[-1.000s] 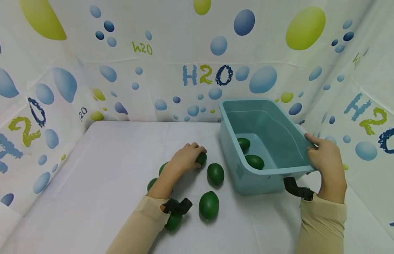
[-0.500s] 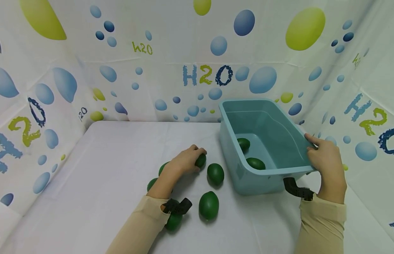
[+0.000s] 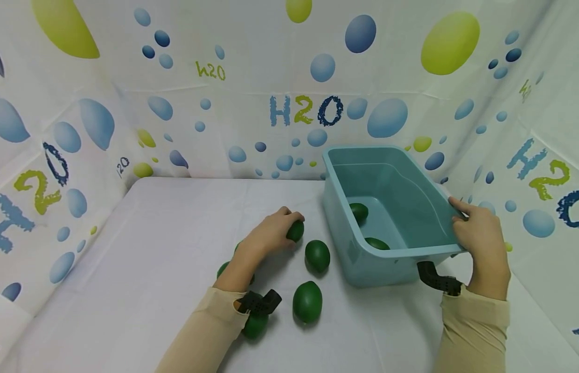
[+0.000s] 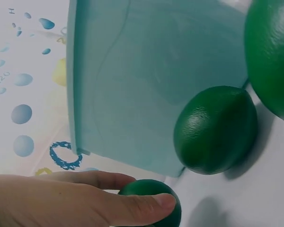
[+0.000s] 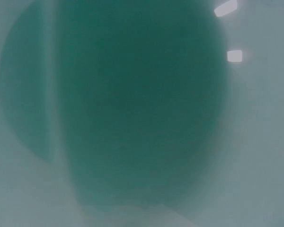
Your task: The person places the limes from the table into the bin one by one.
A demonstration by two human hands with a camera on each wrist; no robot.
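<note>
My left hand [image 3: 272, 233] holds a dark green lime [image 3: 296, 231] between thumb and fingers, left of the light blue plastic bin [image 3: 373, 272]. In the left wrist view the thumb [image 4: 151, 205] lies across that lime. My right hand [image 3: 480, 228] grips the bin's right rim near the front corner. Inside the bin lie two limes: one lime [image 3: 359, 212] by the left wall and another lime [image 3: 377, 243] partly hidden behind the front rim. The right wrist view is filled by the blurred bin wall [image 5: 260, 142] with a dark green shape.
Right of my left hand, a lime [image 3: 317, 256] sits close to the bin, and a second lime [image 3: 307, 302] lies nearer me. More limes, such as one lime [image 3: 255, 325], are partly covered by my left forearm. A patterned curtain [image 3: 252, 119] rises behind the white table [image 3: 154, 259].
My left hand has shifted slightly, with the held lime showing more. The nearer lime in the bin has slid toward the front wall. My right hand stays on the rim.
</note>
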